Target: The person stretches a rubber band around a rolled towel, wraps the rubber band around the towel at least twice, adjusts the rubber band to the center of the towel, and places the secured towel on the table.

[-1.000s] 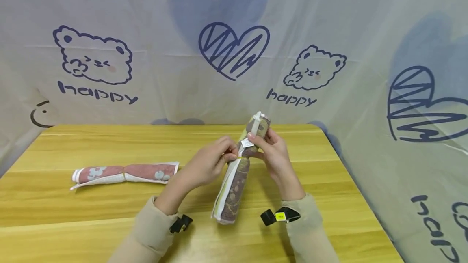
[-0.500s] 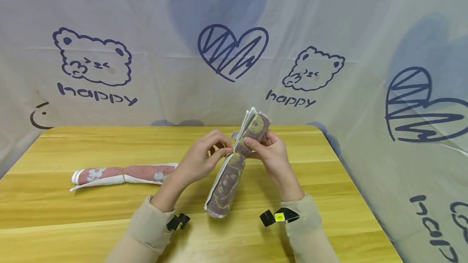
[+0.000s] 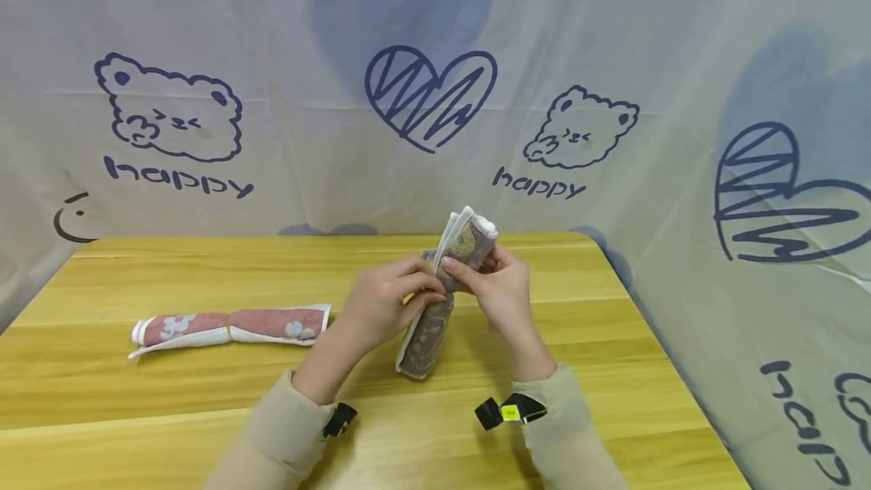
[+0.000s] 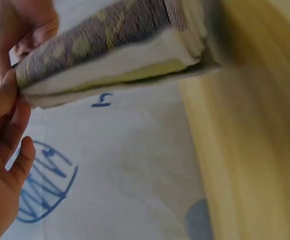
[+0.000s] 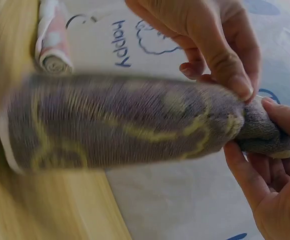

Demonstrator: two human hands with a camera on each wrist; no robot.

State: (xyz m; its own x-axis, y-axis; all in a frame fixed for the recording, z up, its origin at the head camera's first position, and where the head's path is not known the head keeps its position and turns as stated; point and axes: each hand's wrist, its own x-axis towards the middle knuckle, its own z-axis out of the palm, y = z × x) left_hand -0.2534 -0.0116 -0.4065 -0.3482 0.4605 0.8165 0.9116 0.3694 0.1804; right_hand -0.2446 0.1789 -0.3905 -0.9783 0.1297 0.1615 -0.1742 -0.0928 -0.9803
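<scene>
A rolled towel, brownish purple with yellow figures and white edges, is held up slantwise over the table, drawn in to a narrow waist at its middle. My right hand grips its upper half, thumb across the front and fingers behind. At the waist, my left hand pinches the towel with thumb and fingertips, which hide the yellow band there. In the right wrist view the left fingertips sit right at the narrowed part, beside the right thumb. The lower half spreads out wide and blurred in that view.
A second rolled towel, pink with pale blue figures and tied at its middle, lies on the left of the wooden table. Behind the table hangs a pale curtain printed with bears and hearts.
The towel has turned in my hands: its white tag has swung from the front to the far left edge, and its lower end has risen. My left fingers now cover the yellow band.
</scene>
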